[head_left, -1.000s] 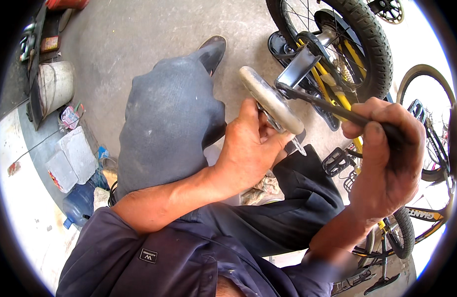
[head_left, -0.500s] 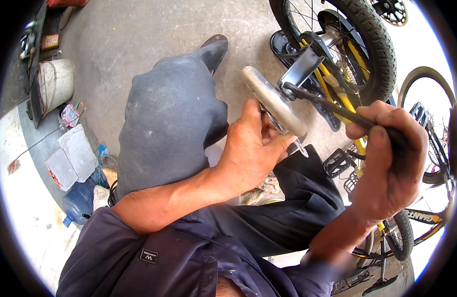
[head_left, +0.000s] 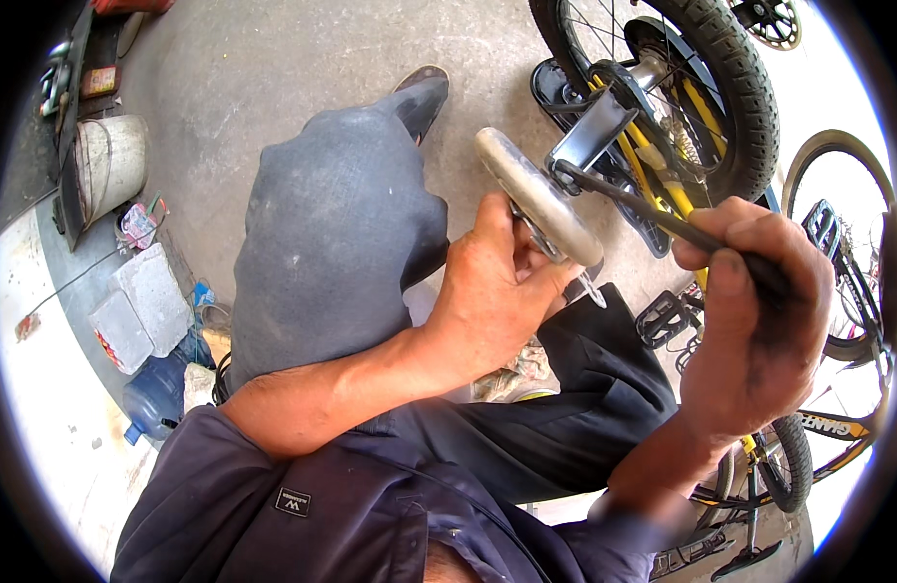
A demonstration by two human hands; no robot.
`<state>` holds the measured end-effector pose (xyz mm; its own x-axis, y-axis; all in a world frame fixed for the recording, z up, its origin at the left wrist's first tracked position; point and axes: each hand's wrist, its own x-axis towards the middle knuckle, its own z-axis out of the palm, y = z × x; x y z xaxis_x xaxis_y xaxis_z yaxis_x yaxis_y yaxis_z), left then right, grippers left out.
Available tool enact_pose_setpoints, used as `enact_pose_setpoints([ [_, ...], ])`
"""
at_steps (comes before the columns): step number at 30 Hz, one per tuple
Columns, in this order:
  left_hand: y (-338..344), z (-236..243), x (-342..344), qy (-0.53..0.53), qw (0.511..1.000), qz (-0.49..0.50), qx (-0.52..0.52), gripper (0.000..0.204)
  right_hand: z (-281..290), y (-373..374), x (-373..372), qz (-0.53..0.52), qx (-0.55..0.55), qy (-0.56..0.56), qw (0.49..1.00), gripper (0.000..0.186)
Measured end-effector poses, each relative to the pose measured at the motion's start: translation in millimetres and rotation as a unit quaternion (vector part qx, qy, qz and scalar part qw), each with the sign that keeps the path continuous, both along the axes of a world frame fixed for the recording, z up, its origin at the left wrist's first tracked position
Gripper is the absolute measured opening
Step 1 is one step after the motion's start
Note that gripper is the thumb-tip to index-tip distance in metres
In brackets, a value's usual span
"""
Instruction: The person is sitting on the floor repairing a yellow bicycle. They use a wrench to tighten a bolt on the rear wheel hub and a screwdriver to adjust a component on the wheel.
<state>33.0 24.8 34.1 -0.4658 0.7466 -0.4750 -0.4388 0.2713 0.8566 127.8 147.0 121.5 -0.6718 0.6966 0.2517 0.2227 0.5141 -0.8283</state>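
Observation:
A small greyish-white training wheel (head_left: pixel 531 185) sits at the outer end of a shiny metal bracket (head_left: pixel 594 131) on an upturned children's bicycle. My left hand (head_left: pixel 502 291) is closed behind the wheel, its fingers gripping around a metal piece and the wheel's near side. In my right hand (head_left: pixel 759 330) is a long dark wrench (head_left: pixel 652 212), its handle running through the closed fist. The wrench's head meets the bolt area between bracket and wheel; the exact contact is too small to make out. Yellow frame tubes (head_left: pixel 676 194) show beyond the bracket.
The bicycle's black knobby tyre (head_left: pixel 749 107) rises at the far right. More bicycles, including a rear wheel (head_left: pixel 837 165), crowd the right side. On the left stand a white bucket (head_left: pixel 113 160), a pale foam block (head_left: pixel 147 301) and a blue water bottle (head_left: pixel 157 394).
My right hand has shifted slightly left, swinging the wrench handle a little. The left hand, training wheel and bracket look almost unchanged.

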Motion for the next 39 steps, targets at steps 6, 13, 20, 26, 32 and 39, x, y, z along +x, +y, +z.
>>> enact_pose_setpoints([
  [6, -0.2, -0.6, -0.1, -0.001, 1.0, -0.001, 0.003, 0.034, 2.4, 2.2, -1.2, 0.04, 0.023, -0.014, 0.999, 0.015],
  [13, -2.1, 0.6, -2.9, -0.014, 0.999, -0.027, -0.011, 0.041, -3.8, 8.7, 13.3, 0.035, -0.002, -0.028, 0.999, 0.015],
  [20, 1.0, -3.0, 0.9, -0.016, 0.999, 0.03, 0.038, 0.034, -19.9, 16.1, 17.5, -0.003, 0.001, -0.056, 0.998, 0.022],
  [26, 1.6, -3.2, 2.8, -0.023, 0.998, 0.038, 0.052, 0.037, -16.0, 18.5, 14.9, 0.007, 0.007, -0.069, 0.998, 0.021],
  [32, -0.8, 2.7, -3.4, -0.043, 0.999, -0.022, 0.009, 0.043, -12.5, 29.4, 21.3, 0.014, -0.045, -0.219, 0.975, 0.022],
  [39, -1.2, 1.4, -3.8, -0.043, 0.999, -0.017, 0.023, 0.044, -13.5, 21.5, 12.0, 0.011, 0.031, -0.271, 0.962, 0.022],
])
